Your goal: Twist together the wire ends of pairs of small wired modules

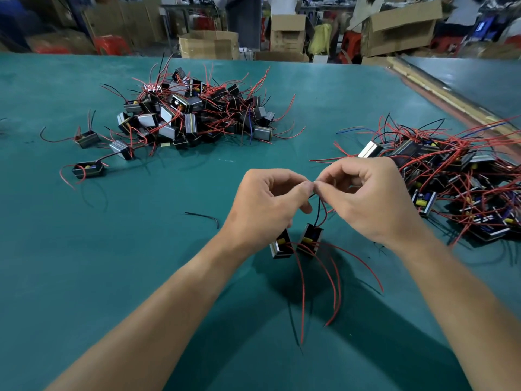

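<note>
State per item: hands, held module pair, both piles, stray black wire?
left hand: pinches the pair's wires.
right hand: pinches the same wires.
module pair: dangles by its wires, below the hands.
far pile: tangled heap, untouched.
right pile: tangled heap, untouched.
stray black wire: lies loose, alone.

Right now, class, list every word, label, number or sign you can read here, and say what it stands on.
None: no text is legible in this view.
Cardboard boxes: any print is too blurred to read.
Left pile of modules and right pile: markings too small to read.
Pair of modules hanging by their wires: no readable label.
</note>
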